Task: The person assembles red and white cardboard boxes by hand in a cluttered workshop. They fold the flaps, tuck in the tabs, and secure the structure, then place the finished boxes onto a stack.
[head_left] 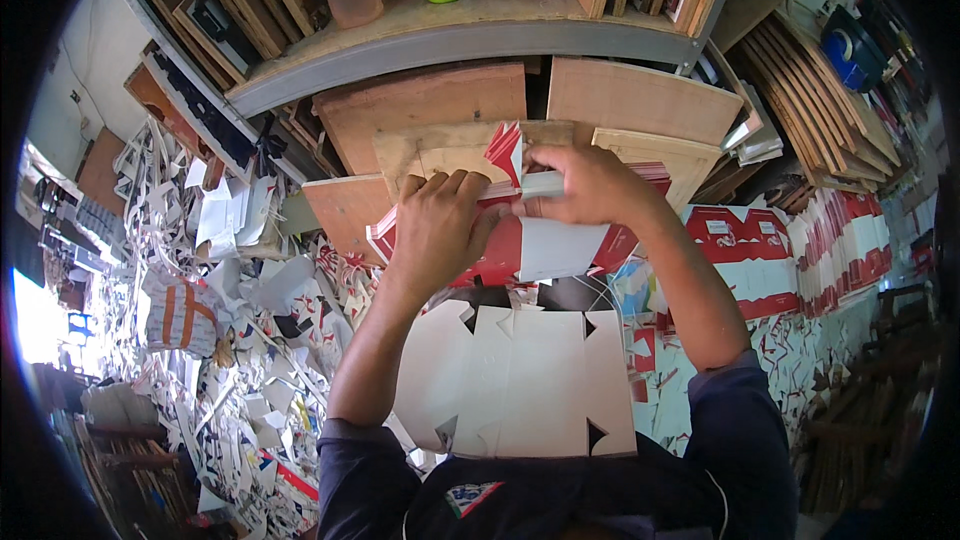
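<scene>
The left hand [442,228] and right hand [594,186] are gripping a red-and-white card stack [558,246], beyond a white card sheet [515,380].

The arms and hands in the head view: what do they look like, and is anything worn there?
The left hand and right hand are ungloved, with bare forearms. Dark navy fabric sleeves cover the upper arms; no watch shows.
</scene>
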The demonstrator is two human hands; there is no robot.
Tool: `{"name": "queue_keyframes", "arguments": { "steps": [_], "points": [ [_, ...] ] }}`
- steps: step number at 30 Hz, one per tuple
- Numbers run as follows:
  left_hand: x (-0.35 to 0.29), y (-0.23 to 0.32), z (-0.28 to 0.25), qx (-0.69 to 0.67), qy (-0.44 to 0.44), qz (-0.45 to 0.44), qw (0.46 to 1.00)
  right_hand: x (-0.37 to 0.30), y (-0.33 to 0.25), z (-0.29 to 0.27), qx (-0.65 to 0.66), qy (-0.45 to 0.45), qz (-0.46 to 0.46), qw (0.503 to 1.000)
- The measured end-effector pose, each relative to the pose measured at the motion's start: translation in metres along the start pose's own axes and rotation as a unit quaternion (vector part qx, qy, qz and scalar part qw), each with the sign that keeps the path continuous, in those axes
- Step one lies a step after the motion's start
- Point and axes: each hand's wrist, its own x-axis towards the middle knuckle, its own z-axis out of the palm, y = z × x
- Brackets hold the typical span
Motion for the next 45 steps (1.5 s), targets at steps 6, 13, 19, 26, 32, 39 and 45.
{"name": "queue_keyframes", "arguments": {
  "steps": [6, 13, 19, 26, 32, 39, 45],
  "points": [
    [-0.001, -0.001, 0.006, -0.017, 0.027, -0.011, 0.999, 0.007, 0.001, 0.017, 0.120, 0.065, -0.063, 0.989],
    [0.001, -0.008, 0.006, -0.062, 0.024, -0.010, 0.998, -0.007, 0.014, 0.036, -0.073, 0.218, -0.305, 0.924],
    [-0.001, -0.010, 0.009, -0.092, 0.048, -0.017, 0.995, -0.003, 0.012, 0.034, 0.047, 0.180, -0.242, 0.952],
    [-0.008, -0.013, 0.010, -0.102, 0.070, 0.009, 0.992, -0.008, -0.004, 0.022, 0.055, 0.131, -0.258, 0.956],
    [-0.020, -0.005, 0.011, -0.073, 0.090, 0.050, 0.992, 0.017, -0.001, 0.025, 0.181, 0.054, 0.058, 0.980],
    [-0.033, 0.019, -0.005, -0.058, 0.062, 0.091, 0.992, 0.062, 0.047, 0.018, 0.188, 0.092, 0.182, 0.961],
    [-0.039, 0.019, 0.000, -0.027, 0.078, 0.038, 0.996, 0.087, -0.037, -0.011, 0.343, 0.264, -0.031, 0.901]
  ]
}}
